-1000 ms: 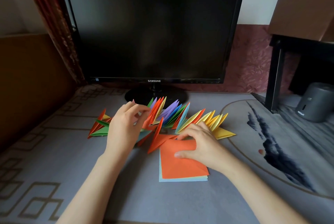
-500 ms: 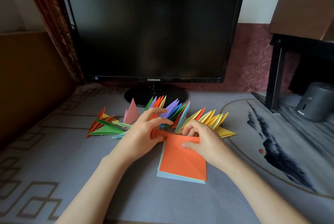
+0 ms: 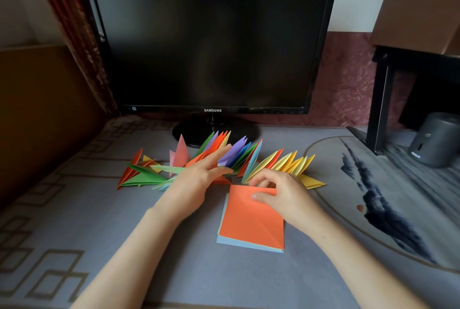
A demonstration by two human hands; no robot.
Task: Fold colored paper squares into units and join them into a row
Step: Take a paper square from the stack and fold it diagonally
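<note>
Orange paper square (image 3: pixel 249 219) pinched at far edge by right hand (image 3: pixel 286 194); left hand (image 3: pixel 196 184) spread beside folded-unit row (image 3: pixel 273 161). Risk: knocking units apart, dragging blue sheet (image 3: pixel 239 245) beneath.

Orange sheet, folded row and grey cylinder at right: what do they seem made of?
Orange sheet: thin matte paper; a sharp diagonal crease shows. Folded row: apparently the same coloured paper, with crisp flat folds. Grey cylinder: smooth, slight sheen, likely plastic or metal; unclear which.
</note>
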